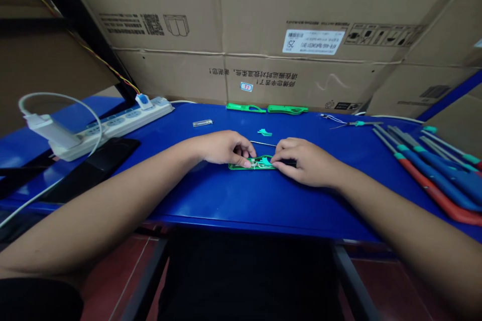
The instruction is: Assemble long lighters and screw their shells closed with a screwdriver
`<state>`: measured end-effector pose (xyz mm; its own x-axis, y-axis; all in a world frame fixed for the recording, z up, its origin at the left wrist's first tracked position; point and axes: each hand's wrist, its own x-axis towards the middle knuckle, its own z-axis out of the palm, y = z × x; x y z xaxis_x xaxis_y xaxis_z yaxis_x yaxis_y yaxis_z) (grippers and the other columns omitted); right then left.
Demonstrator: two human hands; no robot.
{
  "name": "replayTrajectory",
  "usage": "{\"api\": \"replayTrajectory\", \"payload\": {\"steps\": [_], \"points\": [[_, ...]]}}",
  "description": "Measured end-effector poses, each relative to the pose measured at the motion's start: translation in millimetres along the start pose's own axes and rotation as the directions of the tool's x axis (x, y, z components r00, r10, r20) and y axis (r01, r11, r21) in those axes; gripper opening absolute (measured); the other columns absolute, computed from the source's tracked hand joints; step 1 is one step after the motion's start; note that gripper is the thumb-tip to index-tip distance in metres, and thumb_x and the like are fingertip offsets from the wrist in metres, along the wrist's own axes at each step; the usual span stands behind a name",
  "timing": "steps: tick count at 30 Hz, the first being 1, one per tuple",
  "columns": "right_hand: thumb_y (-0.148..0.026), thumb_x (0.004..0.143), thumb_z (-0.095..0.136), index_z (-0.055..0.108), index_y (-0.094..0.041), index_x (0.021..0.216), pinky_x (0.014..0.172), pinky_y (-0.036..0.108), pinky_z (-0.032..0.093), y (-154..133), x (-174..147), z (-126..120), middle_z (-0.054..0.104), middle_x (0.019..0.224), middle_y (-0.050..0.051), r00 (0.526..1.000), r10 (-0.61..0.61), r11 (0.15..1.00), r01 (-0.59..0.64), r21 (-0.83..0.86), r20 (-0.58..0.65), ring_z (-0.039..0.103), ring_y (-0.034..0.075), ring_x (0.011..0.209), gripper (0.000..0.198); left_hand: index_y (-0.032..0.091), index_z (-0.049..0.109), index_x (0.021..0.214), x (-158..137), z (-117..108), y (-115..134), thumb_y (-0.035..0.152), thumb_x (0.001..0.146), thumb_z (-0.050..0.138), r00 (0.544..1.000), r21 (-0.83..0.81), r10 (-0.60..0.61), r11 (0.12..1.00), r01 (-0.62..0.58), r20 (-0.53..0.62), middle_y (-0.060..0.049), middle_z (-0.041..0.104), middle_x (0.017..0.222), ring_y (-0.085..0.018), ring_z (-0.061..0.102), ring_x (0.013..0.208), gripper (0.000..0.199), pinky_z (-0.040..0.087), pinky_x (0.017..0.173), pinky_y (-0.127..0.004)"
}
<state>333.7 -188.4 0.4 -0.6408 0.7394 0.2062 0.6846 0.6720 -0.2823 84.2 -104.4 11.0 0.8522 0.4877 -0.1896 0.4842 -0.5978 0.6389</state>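
Note:
A green lighter shell half point(259, 167) lies open on the blue table, with small white parts and a teal trigger point(264, 162) inside. My left hand point(231, 148) has its thumb and fingers closed on the shell's left part. At the right end, my right hand point(307, 162) pinches the shell's edge beside the trigger; a dark patch between its fingers is unclear. Just behind the shell lies a thin metal rod point(263, 143), its right end at my right fingers. Farther back is a loose teal trigger point(264, 132).
Two green shell pieces point(245, 108) lie by the cardboard box point(256, 20). A small clear part point(202, 123) is at back left. On the left are a power strip point(116, 123) and black phone-like slab point(94, 165); on the right, several stick lighters point(437, 175) and a wired part point(356, 123).

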Motion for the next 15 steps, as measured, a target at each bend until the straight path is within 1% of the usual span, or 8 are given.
{"api": "replayTrajectory", "payload": {"steps": [2,5,8,11,15], "points": [[-0.025,0.094,0.055,0.075,-0.019,0.095,0.078,0.034,0.047,-3.5,2.9,2.5,0.068,0.093,0.006,0.999,0.034,0.998,-0.034,0.044,0.004,0.062,0.019,0.085,0.022,0.019,0.070,0.110,0.6,1.1,1.4,0.033,0.082,0.070,1.000,-0.012,-0.014,1.000,0.014,-0.003,0.000,0.068,0.085,-0.010,0.059,0.072,0.031,0.044,0.068,-0.021],[-0.025,0.093,0.056,0.076,-0.018,0.091,0.070,0.030,0.046,-6.6,5.8,5.7,0.067,0.089,0.005,0.993,0.120,0.985,-0.118,0.123,-0.006,0.060,0.015,0.076,0.021,0.017,0.069,0.110,1.4,2.7,4.1,0.031,0.082,0.068,1.000,-0.012,-0.028,1.000,0.028,-0.001,-0.001,0.066,0.084,-0.011,0.058,0.072,0.031,0.044,0.067,-0.022],[-0.023,0.091,0.058,0.076,-0.018,0.084,0.067,0.029,0.045,-8.5,8.9,8.4,0.066,0.085,0.003,0.985,0.170,0.975,-0.165,0.147,-0.021,0.059,0.014,0.071,0.019,0.017,0.067,0.111,1.4,3.5,6.7,0.029,0.083,0.065,0.999,0.016,-0.037,0.999,0.037,0.002,-0.001,0.065,0.085,-0.012,0.058,0.072,0.030,0.044,0.066,-0.023],[-0.023,0.089,0.059,0.076,-0.019,0.083,0.067,0.029,0.045,-9.4,11.4,8.8,0.067,0.084,0.003,0.985,0.171,0.973,-0.166,0.158,-0.021,0.060,0.014,0.070,0.019,0.018,0.066,0.112,0.6,3.3,7.9,0.029,0.084,0.064,0.999,0.048,-0.033,0.998,0.033,0.010,-0.001,0.066,0.087,-0.013,0.059,0.073,0.030,0.044,0.067,-0.024],[-0.028,0.090,0.059,0.077,-0.020,0.086,0.073,0.030,0.047,-3.5,7.9,-0.6,0.070,0.088,0.004,0.990,0.141,0.973,-0.133,0.190,-0.027,0.064,0.016,0.079,0.020,0.018,0.067,0.112,-0.6,1.7,6.0,0.032,0.083,0.065,1.000,0.029,-0.017,0.999,0.017,0.005,-0.002,0.067,0.089,-0.012,0.060,0.076,0.032,0.044,0.070,-0.023]]}}
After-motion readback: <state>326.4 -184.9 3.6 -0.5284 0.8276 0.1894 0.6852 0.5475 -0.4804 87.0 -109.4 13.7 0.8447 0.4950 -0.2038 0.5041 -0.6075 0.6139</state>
